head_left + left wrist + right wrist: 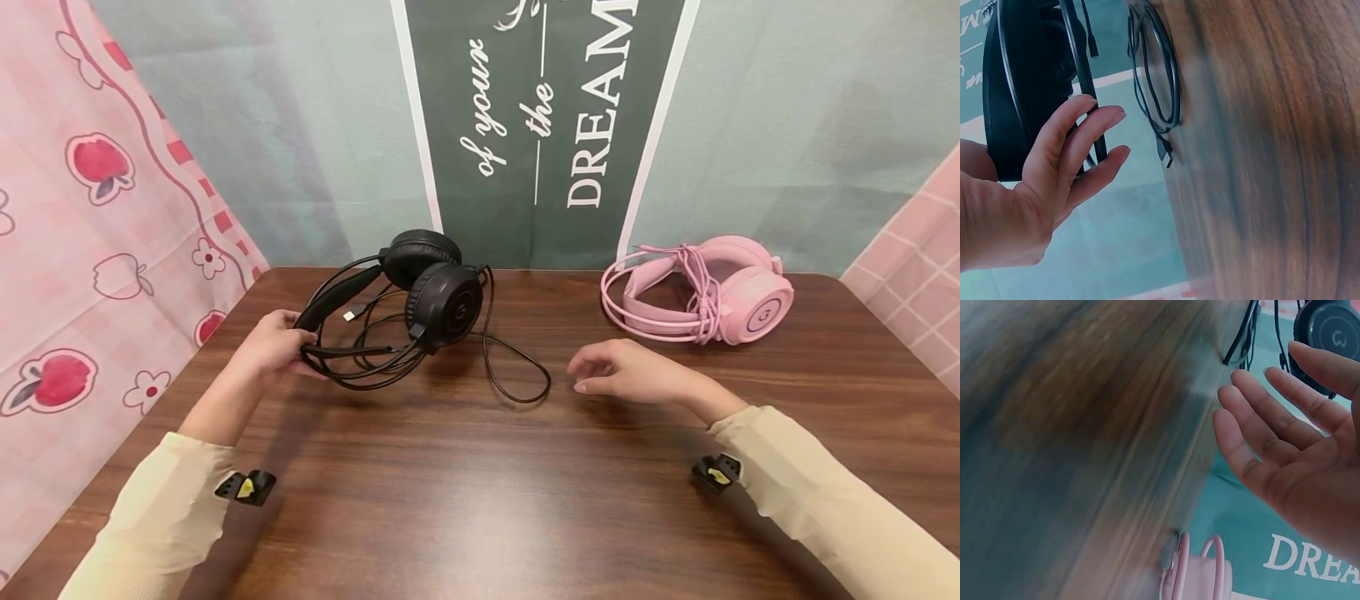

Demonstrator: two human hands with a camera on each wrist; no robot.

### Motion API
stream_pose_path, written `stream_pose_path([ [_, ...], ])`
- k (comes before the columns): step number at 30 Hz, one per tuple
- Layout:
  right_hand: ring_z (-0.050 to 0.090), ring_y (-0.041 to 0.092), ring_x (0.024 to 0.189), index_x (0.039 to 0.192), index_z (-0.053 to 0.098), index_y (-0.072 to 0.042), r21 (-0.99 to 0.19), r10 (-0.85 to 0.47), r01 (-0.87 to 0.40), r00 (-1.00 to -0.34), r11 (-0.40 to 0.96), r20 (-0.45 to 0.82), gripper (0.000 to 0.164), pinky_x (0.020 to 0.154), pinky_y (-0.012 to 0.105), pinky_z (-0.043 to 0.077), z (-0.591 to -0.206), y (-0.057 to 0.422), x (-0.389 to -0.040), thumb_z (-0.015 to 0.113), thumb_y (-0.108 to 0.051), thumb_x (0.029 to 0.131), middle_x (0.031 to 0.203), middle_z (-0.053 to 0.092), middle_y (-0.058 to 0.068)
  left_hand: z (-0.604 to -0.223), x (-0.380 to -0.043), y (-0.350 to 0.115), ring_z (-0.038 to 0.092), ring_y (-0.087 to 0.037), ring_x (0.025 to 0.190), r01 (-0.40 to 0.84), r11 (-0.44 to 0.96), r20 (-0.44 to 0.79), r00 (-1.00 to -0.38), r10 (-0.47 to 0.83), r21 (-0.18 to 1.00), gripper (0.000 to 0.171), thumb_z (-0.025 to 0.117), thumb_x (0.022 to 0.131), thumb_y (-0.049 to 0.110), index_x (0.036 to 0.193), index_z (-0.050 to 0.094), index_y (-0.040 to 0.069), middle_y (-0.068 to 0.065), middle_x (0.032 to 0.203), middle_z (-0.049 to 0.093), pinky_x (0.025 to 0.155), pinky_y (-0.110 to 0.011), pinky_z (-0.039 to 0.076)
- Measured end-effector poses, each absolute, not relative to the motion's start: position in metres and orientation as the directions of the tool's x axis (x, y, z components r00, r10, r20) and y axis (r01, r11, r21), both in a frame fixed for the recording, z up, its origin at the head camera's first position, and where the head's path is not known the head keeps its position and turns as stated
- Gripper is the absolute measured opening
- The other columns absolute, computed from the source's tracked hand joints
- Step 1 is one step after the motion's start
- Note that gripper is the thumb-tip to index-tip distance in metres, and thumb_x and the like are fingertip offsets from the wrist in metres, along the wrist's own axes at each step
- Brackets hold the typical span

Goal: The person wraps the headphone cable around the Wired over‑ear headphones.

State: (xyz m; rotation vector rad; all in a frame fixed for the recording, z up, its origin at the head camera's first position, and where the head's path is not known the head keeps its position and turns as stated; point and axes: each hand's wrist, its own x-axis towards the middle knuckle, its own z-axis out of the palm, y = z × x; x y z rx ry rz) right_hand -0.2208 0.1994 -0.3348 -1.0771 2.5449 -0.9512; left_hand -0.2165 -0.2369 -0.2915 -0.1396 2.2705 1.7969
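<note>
My left hand (281, 346) grips the headband end of a black headset (444, 307), its fingers curled around the band in the left wrist view. The ear cups point to the right, toward the back of the table. A loose black cable (517, 396) trails from the headset over the wood, and its USB plug (1165, 152) shows in the left wrist view. My right hand (633, 371) hovers over the table right of that cable, holding nothing, fingers relaxed and slightly bent. Behind it lies a pink headset (757, 308) with its cable bundled around the band.
The brown wooden table (480, 500) ends at the back against a green cloth (315, 125) with white lettering. Pink patterned cloth (105, 250) hangs along the left side, and a pink tiled-pattern cloth (922, 258) stands at the right.
</note>
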Motion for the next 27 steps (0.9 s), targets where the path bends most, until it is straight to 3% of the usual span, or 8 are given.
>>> stream_pose_path([
  [10,0.059,0.027,0.096,0.105,0.061,0.002,-0.687,-0.738,-0.56,-0.673,0.463,0.051,0.023,0.084,0.037,0.05,-0.339,0.185,-0.229,0.065,-0.002,0.082,0.101,0.063,0.011,-0.296,-0.213,-0.252,0.059,-0.013,0.068,-0.235,0.241,-0.258,-0.964,0.069,0.941,0.047,0.034,0.091,-0.007,0.13,0.009,-0.018,-0.021,0.099,0.036,0.065,-0.046,0.054],
  [16,0.054,0.026,0.106,0.11,0.06,-0.003,-0.637,-0.786,-0.613,-0.618,0.467,0.019,0.029,0.089,0.04,0.046,-0.341,0.176,-0.232,0.064,0.0,0.082,0.11,0.06,0.009,-0.3,-0.213,-0.257,0.059,-0.013,0.069,-0.252,0.235,-0.272,-0.96,0.06,0.939,0.043,0.034,0.091,-0.007,0.127,0.012,-0.018,-0.019,0.097,0.038,0.064,-0.044,0.055],
  [20,0.053,0.024,0.104,0.109,0.061,-0.006,-0.564,-0.801,-0.667,-0.599,0.487,0.017,0.028,0.089,0.04,0.045,-0.345,0.172,-0.236,0.064,0.0,0.081,0.108,0.06,0.005,-0.302,-0.213,-0.257,0.058,-0.013,0.069,-0.258,0.234,-0.281,-0.958,0.066,0.937,0.044,0.035,0.091,-0.007,0.127,0.012,-0.018,-0.018,0.096,0.039,0.065,-0.045,0.054],
  [27,0.054,0.018,0.087,0.098,0.063,-0.005,-0.469,-0.797,-0.714,-0.603,0.52,0.033,0.02,0.08,0.036,0.046,-0.346,0.187,-0.236,0.067,-0.003,0.078,0.089,0.057,0.001,-0.304,-0.215,-0.248,0.057,-0.014,0.067,-0.254,0.221,-0.278,-0.956,0.087,0.942,0.046,0.034,0.09,-0.008,0.129,0.011,-0.017,-0.02,0.098,0.036,0.065,-0.046,0.054],
])
